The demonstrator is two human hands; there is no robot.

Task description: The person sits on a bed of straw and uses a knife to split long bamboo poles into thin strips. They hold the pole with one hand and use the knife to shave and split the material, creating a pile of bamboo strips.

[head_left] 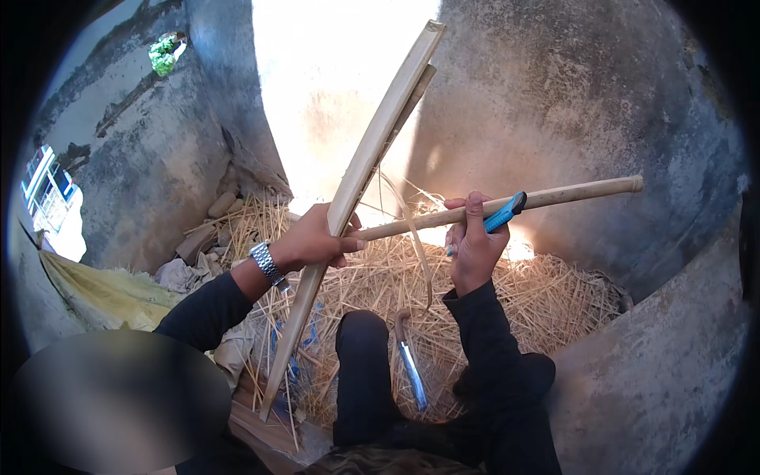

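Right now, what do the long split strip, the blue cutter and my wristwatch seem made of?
The long split strip looks like bamboo, possibly wood, dry and unpainted: pale, with straight split edges. The blue cutter seems smooth plastic, given its even bright colour. Your wristwatch is probably polished metal: its silvery linked band shines.

Legibility check: 0 readable texts, labels, brands, numbers or signs. Blue cutter [500,216]: any marking on the handle too small to make out. Metal wristwatch [269,266]: 0 numerals legible. Walls [554,103]: stains and dark patches, 0 characters readable.
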